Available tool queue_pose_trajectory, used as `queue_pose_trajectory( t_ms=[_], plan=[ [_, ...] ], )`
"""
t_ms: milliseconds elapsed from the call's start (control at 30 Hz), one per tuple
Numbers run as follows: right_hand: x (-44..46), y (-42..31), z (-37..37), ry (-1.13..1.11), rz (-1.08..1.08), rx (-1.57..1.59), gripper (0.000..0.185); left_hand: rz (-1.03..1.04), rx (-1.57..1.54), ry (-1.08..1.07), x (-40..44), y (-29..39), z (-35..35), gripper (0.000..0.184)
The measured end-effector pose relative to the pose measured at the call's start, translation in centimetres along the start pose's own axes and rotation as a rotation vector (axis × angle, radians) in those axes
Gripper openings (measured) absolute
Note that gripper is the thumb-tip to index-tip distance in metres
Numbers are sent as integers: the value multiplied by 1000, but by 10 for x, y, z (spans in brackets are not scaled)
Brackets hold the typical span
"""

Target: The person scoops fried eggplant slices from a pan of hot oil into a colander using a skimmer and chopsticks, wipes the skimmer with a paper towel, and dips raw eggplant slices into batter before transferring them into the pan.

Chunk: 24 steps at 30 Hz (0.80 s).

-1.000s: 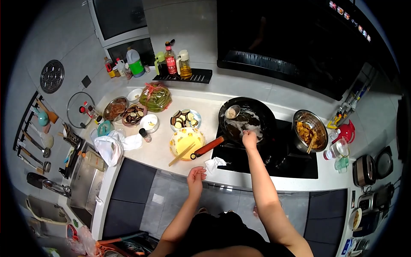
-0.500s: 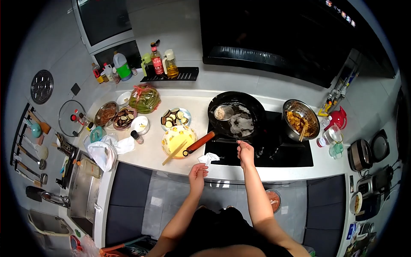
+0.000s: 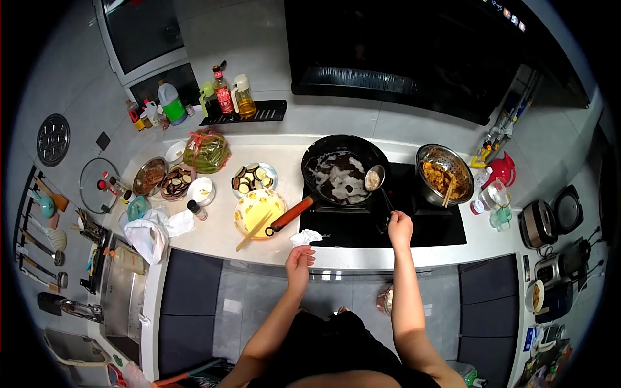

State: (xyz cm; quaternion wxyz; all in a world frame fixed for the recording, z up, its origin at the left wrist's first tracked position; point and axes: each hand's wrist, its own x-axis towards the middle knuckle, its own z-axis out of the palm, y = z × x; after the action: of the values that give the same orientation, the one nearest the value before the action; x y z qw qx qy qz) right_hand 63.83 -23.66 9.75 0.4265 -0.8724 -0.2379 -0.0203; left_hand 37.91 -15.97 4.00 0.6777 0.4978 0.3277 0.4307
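Kitchen bench (image 3: 272,253) seen from above, with a person in black standing at its near edge, both bare hands reaching forward. The right hand (image 3: 400,229) is closed around the dark handle of a ladle (image 3: 380,173). The ladle's round bowl, holding pale pinkish bits, is at the right side of a black wok (image 3: 336,145); whether it rests against the rim, I cannot tell. The wok sits over the left part of a black glass hob (image 3: 420,234). Whitish, foamy patches spread over dark liquid inside it, and its reddish-brown handle (image 3: 294,213) points towards the near left.

The left hand (image 3: 299,264) is loosely curled, with nothing visible in its grasp. It hovers at the bench's front edge, close to a crumpled white cloth or tissue (image 3: 305,237); whether the fingertips touch it is unclear.

Left of the wok handle, a yellow patterned bowl (image 3: 239,205) carries a pair of chopsticks (image 3: 254,231) laid across it at a slant. Behind that bowl, a plate (image 3: 272,173) holds round, dark-skinned slices. Further left are a small white bowl (image 3: 208,198) and a tied plastic bag of green vegetables (image 3: 207,152). To the wok's right, a metal bowl (image 3: 424,196) contains orange-brown food, with another pair of chopsticks (image 3: 447,193) standing tilted in it.
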Motion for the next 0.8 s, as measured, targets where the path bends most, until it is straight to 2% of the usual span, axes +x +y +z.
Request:
queue_pose_trajectory(
  t_ms=[200, 300, 400, 433, 533, 667, 800],
  plan=[
    [11, -11, -11, -161, -64, -148, 21, -5, -8, 3, 0, 2, 3, 17],
    [14, -2, -3, -221, -31, -13, 20, -5, -5, 10, 0, 2, 3, 17],
    [16, 6, 11, -371, 119, 326, 18, -1, -3, 15, 1, 3, 3, 17],
    [14, 7, 11, -454, 234, 454, 17, 1, -3, 16, 1, 4, 3, 17],
    [7, -1, 12, -597, 421, 618, 15, 7, 1, 20, 3, 3, 3, 17],
    [1, -4, 28, -617, 516, 794, 16, 0, -9, 31, 4, 4, 4, 16],
    [8, -10, 29, -465, 458, 804, 18, -1, -5, 41, 4, 6, 6, 16]
  ],
)
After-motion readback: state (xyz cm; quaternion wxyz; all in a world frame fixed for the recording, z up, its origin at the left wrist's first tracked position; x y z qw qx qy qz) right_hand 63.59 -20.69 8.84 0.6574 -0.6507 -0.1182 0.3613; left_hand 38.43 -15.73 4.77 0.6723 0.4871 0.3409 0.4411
